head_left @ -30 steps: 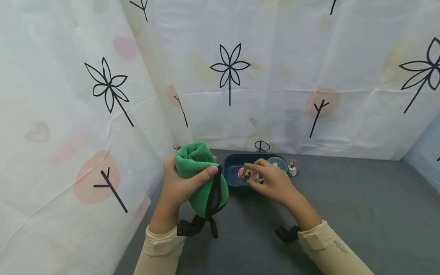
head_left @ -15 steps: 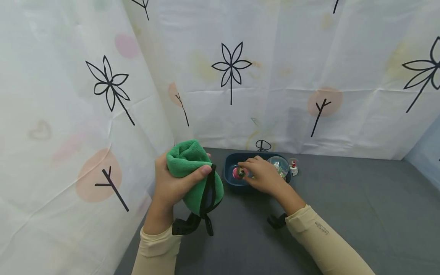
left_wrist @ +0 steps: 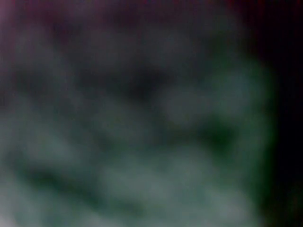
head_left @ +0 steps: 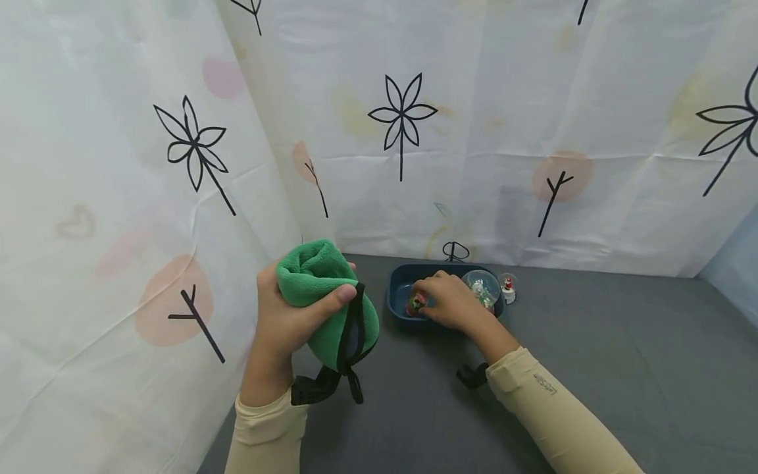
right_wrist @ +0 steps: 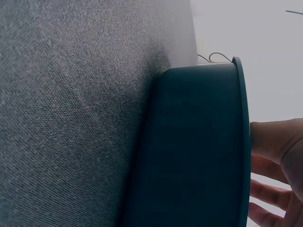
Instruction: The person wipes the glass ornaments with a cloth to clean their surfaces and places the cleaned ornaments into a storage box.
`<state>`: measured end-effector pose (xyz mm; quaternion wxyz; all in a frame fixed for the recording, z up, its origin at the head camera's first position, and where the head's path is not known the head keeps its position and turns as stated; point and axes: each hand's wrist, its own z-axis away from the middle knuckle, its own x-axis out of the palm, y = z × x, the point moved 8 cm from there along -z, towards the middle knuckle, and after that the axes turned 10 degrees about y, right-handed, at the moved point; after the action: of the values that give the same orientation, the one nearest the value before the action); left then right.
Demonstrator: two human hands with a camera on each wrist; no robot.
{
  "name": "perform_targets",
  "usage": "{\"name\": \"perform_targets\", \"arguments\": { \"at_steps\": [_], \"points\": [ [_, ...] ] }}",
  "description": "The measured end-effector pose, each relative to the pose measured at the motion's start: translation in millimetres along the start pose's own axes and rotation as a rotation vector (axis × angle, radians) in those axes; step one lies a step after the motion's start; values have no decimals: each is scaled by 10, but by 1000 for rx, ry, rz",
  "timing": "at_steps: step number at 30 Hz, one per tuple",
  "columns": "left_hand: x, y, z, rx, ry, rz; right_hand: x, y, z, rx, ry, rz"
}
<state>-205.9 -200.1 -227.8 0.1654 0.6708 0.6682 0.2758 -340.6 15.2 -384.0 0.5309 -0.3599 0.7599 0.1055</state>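
A folded green towel (head_left: 308, 276) with black edging is gripped by my left hand (head_left: 275, 326), thumb across its front, held up over the left of the table. My right hand (head_left: 453, 303) reaches into a dark blue bin (head_left: 408, 322), its fingers pinching a small pink-and-green ornament (head_left: 415, 304) low at the bin's left end. From the right wrist, the bin's outer wall (right_wrist: 199, 142) hides the ornament and the fingertips. Blurred green and dark patches fill the left wrist view.
Inside the bin's right end sits a clear globe (head_left: 481, 288) with white bits in it. Just right of the bin stands a small clear-domed ornament (head_left: 507, 289) with a red-and-white figure. A patterned white curtain (head_left: 474, 131) hangs behind the grey tabletop (head_left: 592, 368).
My right hand has moved left and lowered the ornament into the bin, uncovering more of the clear globe. The left hand, with the towel, has drifted a little left.
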Motion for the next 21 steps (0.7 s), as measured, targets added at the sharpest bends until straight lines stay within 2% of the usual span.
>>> {"name": "perform_targets", "arguments": {
  "at_steps": [9,18,21],
  "points": [
    [25,-2,-4,6,-16,14,85,51,-29,-4,-40,11],
    [34,-28,0,2,-25,-21,111,47,-53,3,-102,-39],
    [32,-38,6,-1,-24,-27,113,48,-59,7,-103,-21]
  ]
}}
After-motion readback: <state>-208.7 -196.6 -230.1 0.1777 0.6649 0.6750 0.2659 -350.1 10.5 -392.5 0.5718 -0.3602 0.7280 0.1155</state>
